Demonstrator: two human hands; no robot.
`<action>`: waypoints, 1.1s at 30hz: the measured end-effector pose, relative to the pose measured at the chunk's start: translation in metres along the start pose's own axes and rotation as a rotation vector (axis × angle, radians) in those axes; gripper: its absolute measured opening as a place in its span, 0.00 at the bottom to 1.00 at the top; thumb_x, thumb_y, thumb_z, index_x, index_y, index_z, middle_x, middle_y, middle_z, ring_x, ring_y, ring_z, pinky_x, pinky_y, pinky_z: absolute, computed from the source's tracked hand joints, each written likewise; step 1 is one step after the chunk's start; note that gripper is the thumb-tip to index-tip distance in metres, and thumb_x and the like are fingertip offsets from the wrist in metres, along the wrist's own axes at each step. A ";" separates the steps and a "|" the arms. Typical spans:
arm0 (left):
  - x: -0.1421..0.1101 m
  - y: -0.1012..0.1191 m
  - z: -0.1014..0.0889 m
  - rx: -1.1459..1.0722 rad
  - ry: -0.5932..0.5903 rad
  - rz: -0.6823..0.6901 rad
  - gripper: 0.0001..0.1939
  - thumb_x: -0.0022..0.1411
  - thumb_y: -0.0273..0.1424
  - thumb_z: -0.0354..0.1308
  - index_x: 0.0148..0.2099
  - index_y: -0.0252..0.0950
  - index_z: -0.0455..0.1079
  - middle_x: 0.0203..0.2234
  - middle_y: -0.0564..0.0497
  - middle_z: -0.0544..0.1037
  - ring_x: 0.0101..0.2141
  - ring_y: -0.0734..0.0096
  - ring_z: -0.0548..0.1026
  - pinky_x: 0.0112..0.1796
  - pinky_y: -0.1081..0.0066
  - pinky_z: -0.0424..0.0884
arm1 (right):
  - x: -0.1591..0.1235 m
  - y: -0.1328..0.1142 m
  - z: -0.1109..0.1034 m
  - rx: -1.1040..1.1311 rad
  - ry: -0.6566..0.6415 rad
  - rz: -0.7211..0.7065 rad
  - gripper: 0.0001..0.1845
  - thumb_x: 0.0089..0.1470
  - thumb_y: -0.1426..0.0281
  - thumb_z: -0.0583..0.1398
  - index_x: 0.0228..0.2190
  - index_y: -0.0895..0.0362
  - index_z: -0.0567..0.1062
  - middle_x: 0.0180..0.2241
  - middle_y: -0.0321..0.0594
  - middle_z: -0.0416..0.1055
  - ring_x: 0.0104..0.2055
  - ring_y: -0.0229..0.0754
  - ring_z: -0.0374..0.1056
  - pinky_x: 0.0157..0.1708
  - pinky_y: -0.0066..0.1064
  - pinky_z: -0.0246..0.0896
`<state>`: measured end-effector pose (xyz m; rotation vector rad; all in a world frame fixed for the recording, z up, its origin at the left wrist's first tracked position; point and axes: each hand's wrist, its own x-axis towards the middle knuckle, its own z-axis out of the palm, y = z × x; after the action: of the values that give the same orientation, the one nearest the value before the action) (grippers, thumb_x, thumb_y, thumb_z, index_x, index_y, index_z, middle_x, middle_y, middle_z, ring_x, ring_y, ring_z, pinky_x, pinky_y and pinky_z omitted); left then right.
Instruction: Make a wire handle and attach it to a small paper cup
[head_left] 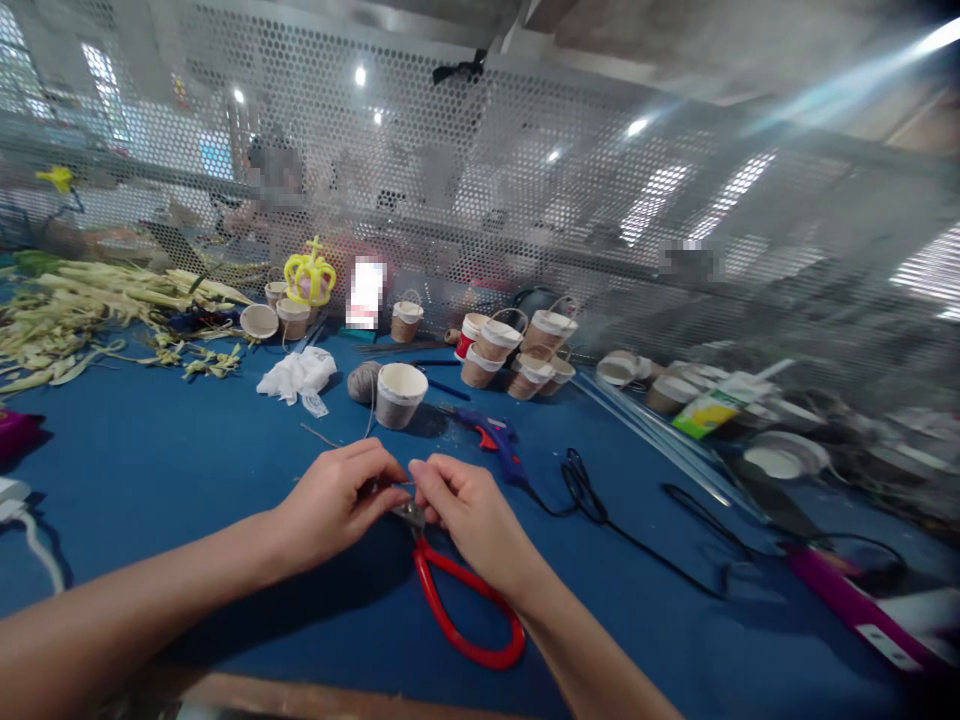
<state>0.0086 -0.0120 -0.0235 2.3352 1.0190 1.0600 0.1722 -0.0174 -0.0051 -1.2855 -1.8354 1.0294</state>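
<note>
My left hand (341, 500) and my right hand (469, 505) meet above the blue table, fingertips pinched close together. A short stretch of thin grey yarn seems to span between them, mostly hidden by the fingers. Behind my left hand, strands of yarn run over the table, one rising toward a grey yarn ball (364, 382). A paper cup (401, 396) with a white rim stands upright against that ball. Under my right hand lie scissors with red handles (480, 657), their blades partly covered by the fingers. Further back rests a blue glue gun (499, 440) with a black cord.
Small handled paper-cup baskets (499, 340) stand in the back middle. Crumpled white tissue (300, 378), a yellow crown-shaped piece (310, 275) and pale dried stalks (97, 300) lie left. Clear sticks (652, 430) and a purple power strip (855, 605) are right. Perforated metal panels (480, 190) rise behind.
</note>
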 end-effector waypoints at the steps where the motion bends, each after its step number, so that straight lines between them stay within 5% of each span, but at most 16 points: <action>1: 0.000 -0.001 0.000 0.013 -0.011 -0.010 0.06 0.59 0.26 0.51 0.30 0.33 0.67 0.23 0.52 0.69 0.24 0.76 0.66 0.26 0.77 0.61 | 0.000 0.000 0.000 -0.005 0.001 -0.009 0.19 0.54 0.60 0.51 0.17 0.57 0.62 0.16 0.30 0.58 0.20 0.32 0.53 0.22 0.24 0.50; 8: 0.000 -0.003 0.000 0.064 0.000 0.009 0.09 0.60 0.25 0.49 0.29 0.32 0.67 0.22 0.52 0.69 0.24 0.77 0.66 0.26 0.78 0.61 | 0.002 0.005 -0.001 -0.020 0.003 0.012 0.20 0.53 0.57 0.52 0.17 0.57 0.64 0.16 0.32 0.60 0.19 0.32 0.54 0.20 0.24 0.50; 13: -0.001 -0.003 0.000 0.072 0.017 -0.002 0.08 0.60 0.26 0.49 0.30 0.32 0.67 0.22 0.52 0.70 0.24 0.77 0.66 0.26 0.78 0.61 | 0.003 0.009 -0.003 0.076 -0.020 0.073 0.28 0.55 0.50 0.43 0.23 0.59 0.67 0.17 0.35 0.63 0.18 0.33 0.55 0.18 0.25 0.50; 19: -0.001 -0.004 0.001 0.089 -0.003 0.007 0.10 0.60 0.26 0.49 0.27 0.32 0.66 0.21 0.53 0.68 0.23 0.77 0.64 0.25 0.78 0.60 | 0.002 0.007 0.001 -0.139 0.088 -0.128 0.22 0.54 0.57 0.50 0.16 0.57 0.62 0.15 0.31 0.57 0.20 0.32 0.54 0.21 0.24 0.50; 26: 0.001 -0.004 0.001 0.061 0.019 0.017 0.08 0.60 0.25 0.49 0.29 0.32 0.67 0.22 0.52 0.69 0.24 0.77 0.66 0.26 0.78 0.61 | 0.005 0.011 0.001 0.033 0.047 -0.023 0.26 0.55 0.51 0.44 0.20 0.57 0.64 0.16 0.33 0.60 0.18 0.32 0.54 0.18 0.24 0.50; 33: 0.000 -0.004 0.001 0.078 -0.019 0.025 0.09 0.60 0.27 0.49 0.29 0.32 0.68 0.22 0.52 0.70 0.24 0.76 0.66 0.26 0.78 0.61 | 0.004 0.009 0.002 -0.080 0.115 -0.083 0.22 0.53 0.57 0.51 0.16 0.57 0.61 0.14 0.30 0.56 0.18 0.31 0.52 0.19 0.24 0.49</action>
<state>0.0078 -0.0094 -0.0269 2.4211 1.0446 1.0219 0.1734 -0.0120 -0.0134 -1.2759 -1.8419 0.8288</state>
